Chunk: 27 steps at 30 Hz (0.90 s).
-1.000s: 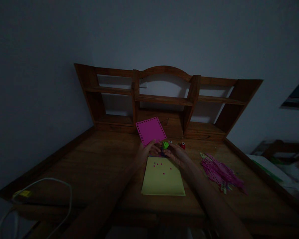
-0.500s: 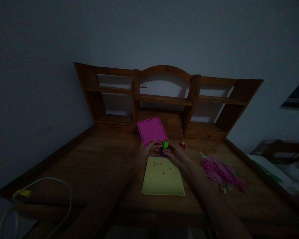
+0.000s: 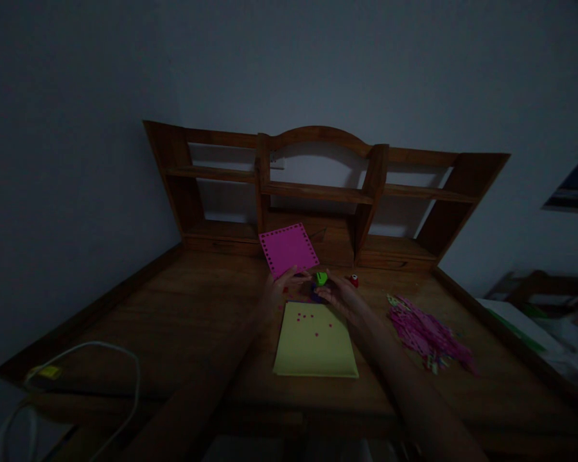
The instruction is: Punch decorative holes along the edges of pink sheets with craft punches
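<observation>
My left hand (image 3: pixel 280 289) pinches the lower edge of a pink square sheet (image 3: pixel 288 248) whose border is punched with small holes. My right hand (image 3: pixel 340 294) grips a small green punch (image 3: pixel 321 278) set against that sheet's edge. Both hands hover just beyond the far edge of a yellow sheet (image 3: pixel 315 343) lying flat on the wooden desk (image 3: pixel 187 321). Several tiny pink punched dots lie scattered on the yellow sheet's upper part. The scene is very dim.
A small red punch (image 3: pixel 353 280) stands right of my hands. A heap of pink paper strips (image 3: pixel 426 333) lies at the right. A wooden shelf unit (image 3: pixel 318 192) runs along the desk's back. A white cable (image 3: pixel 81 378) and a yellow tag (image 3: pixel 48 372) lie at the front left.
The pink sheet has shifted slightly left and turned a little in my left hand. My right hand with the green punch has barely moved.
</observation>
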{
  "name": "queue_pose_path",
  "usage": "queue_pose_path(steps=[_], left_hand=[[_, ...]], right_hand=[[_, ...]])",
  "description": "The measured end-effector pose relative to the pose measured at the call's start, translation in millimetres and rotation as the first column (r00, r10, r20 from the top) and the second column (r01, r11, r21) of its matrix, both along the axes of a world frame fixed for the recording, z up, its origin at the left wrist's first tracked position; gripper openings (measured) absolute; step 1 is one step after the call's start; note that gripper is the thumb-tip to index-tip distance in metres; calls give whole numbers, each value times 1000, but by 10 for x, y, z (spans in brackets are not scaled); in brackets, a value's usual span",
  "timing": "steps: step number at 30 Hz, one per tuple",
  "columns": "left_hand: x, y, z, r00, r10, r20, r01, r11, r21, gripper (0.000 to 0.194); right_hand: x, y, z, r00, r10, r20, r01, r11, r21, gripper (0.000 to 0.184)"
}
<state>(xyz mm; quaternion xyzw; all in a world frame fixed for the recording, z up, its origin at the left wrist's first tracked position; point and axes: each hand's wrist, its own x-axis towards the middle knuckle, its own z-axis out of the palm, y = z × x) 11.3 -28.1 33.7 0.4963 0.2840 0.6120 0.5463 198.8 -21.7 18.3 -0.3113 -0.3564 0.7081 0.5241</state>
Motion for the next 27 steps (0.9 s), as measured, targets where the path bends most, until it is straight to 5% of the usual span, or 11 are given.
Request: queue_pose_path(steps=[11, 19, 27], left_hand=[[-90, 181, -151, 971, 168, -172, -184, 980, -80, 35], [-78, 141, -154, 959, 239, -150, -249, 967, -48, 41], [-126, 264, -214, 938, 347, -3, -346, 934, -91, 37]], right_hand=[[5, -83, 87, 971, -90, 220, 39, 974, 225, 30], [-9, -82, 81, 952, -185, 245, 102, 944, 314, 29], [-44, -160, 101, 956, -113, 270, 22, 948, 319, 49]])
